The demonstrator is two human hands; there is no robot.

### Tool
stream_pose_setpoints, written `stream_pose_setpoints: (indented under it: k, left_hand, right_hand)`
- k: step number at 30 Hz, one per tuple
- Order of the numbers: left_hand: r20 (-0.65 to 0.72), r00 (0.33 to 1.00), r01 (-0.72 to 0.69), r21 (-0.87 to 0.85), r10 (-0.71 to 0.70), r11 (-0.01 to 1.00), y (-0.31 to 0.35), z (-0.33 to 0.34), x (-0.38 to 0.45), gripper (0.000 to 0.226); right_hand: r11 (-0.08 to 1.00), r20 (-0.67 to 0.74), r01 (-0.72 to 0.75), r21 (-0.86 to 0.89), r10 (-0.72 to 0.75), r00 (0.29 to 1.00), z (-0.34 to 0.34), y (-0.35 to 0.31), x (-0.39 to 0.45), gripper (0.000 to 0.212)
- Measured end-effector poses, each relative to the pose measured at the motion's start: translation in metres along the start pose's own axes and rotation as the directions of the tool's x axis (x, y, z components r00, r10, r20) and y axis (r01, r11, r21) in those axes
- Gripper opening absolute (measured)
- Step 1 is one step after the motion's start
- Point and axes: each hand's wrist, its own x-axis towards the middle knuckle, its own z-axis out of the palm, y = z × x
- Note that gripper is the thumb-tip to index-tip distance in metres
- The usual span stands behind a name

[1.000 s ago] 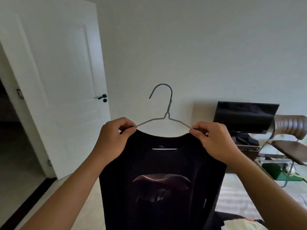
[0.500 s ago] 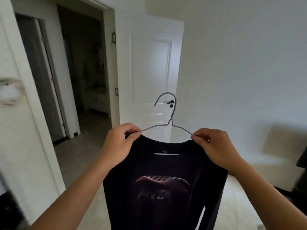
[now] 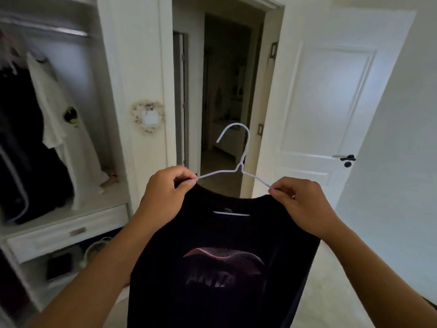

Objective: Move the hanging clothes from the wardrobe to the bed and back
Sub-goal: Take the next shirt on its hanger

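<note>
Both hands [image 3: 163, 197] [image 3: 305, 204] pinch hanger [image 3: 236, 162] shoulders; black shirt [image 3: 224, 268] beside wardrobe [image 3: 113, 114].

hanger [image 3: 238, 162]: thin wire, smooth pale coating. black shirt [image 3: 224, 256]: matt cloth, faintly glossy print. wardrobe [image 3: 113, 91] and door [image 3: 331, 91]: smooth white painted finish.

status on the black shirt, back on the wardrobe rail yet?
Not yet. Both hands, left and right, pinch the wire hanger carrying the black shirt, facing the doorway. Done: other clothes hang in the wardrobe. Left: hooking it on the rail.
</note>
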Motion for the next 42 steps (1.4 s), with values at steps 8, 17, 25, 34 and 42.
stream_pose_setpoints:
  k: [8,17,25,34,42]
  left_hand:
    - [-0.141,0.987,0.095,0.115,-0.078,0.989,-0.073,-0.064,0.032,0.017]
    - [-0.292,0.948,0.198,0.228,-0.127,0.953,-0.144,-0.134,0.052,0.026]
    - [-0.353,0.923,0.259,0.265,-0.156,0.929,-0.215,-0.199,0.073,0.018]
    - [-0.339,0.929,0.263,0.33,-0.146,0.907,-0.305,-0.296,0.129,0.021]
    - [-0.309,0.94,0.276,0.43,-0.147,0.859,-0.366,-0.344,0.185,0.014]
  right_hand:
    - [0.973,0.122,0.21,0.094,-0.22,0.968,0.085,-0.034,0.107,0.015]
    - [0.914,0.206,0.363,0.182,-0.397,0.894,0.171,-0.093,0.203,0.012]
    - [0.892,0.247,0.393,0.221,-0.441,0.863,0.248,-0.156,0.262,0.01]
    - [0.888,0.216,0.395,0.235,-0.444,0.87,0.323,-0.248,0.315,0.015]
    - [0.877,0.145,0.377,0.298,-0.432,0.89,0.367,-0.303,0.355,0.025]
